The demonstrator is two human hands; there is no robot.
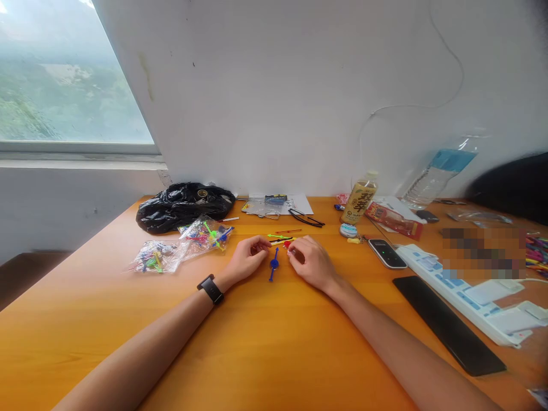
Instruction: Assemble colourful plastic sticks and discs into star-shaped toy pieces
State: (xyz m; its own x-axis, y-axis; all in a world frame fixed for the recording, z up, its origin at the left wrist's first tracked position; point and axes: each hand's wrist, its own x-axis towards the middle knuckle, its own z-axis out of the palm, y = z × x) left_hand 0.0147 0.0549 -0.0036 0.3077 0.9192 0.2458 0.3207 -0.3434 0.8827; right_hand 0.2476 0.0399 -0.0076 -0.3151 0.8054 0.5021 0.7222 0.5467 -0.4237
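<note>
Both my hands rest on the orange wooden table (265, 342) near its middle. My left hand (247, 258), with a black watch on its wrist, has its fingers curled and pinched near a thin yellow stick (280, 242). My right hand (311, 264) is curled too, its fingertips on a small red piece (287, 245). A blue plastic stick with a round hub (273, 264) lies on the table between the two hands. A green stick (277, 236) and a red stick (289, 231) lie just beyond them.
Two clear bags of coloured plastic pieces (205, 235) (154, 257) lie to the left, a black plastic bag (184, 204) behind them. To the right are a drink bottle (360, 200), glasses (306, 217), a phone (386, 253), a power strip (462, 291), a black pad (447, 325) and a water bottle (439, 174).
</note>
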